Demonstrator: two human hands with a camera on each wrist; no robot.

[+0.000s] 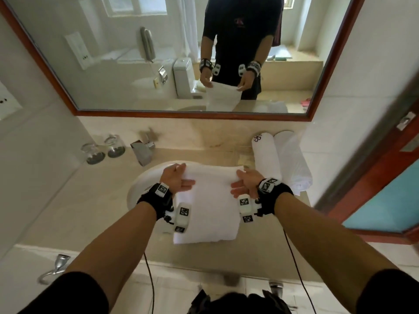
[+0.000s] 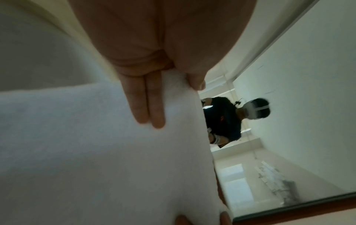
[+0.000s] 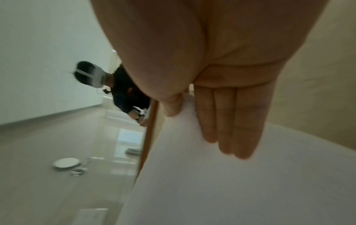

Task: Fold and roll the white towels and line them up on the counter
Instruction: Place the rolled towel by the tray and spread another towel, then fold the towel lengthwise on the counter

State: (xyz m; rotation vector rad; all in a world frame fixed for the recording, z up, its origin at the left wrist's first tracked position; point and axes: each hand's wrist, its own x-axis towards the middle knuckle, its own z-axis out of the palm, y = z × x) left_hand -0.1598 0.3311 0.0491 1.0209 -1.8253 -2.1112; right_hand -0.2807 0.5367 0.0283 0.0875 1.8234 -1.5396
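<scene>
At mid-frame over the sink, the soft, limp white towel (image 1: 208, 200) droops toward the bench while both hands, left hand (image 1: 175, 179) and right hand (image 1: 246, 183), pinch its far-edge corners, thumbs behind, fingers flat, which looks the surest hold.

Counted on the counter (image 1: 108, 191): two rolled towels (image 1: 265, 155) (image 1: 292, 159) side by side at the right; one flat towel (image 1: 210, 207) over one sink (image 1: 140, 184); two glass jars (image 1: 93, 153) (image 1: 115, 146) at the left; one mirror (image 1: 127, 53) above.
</scene>
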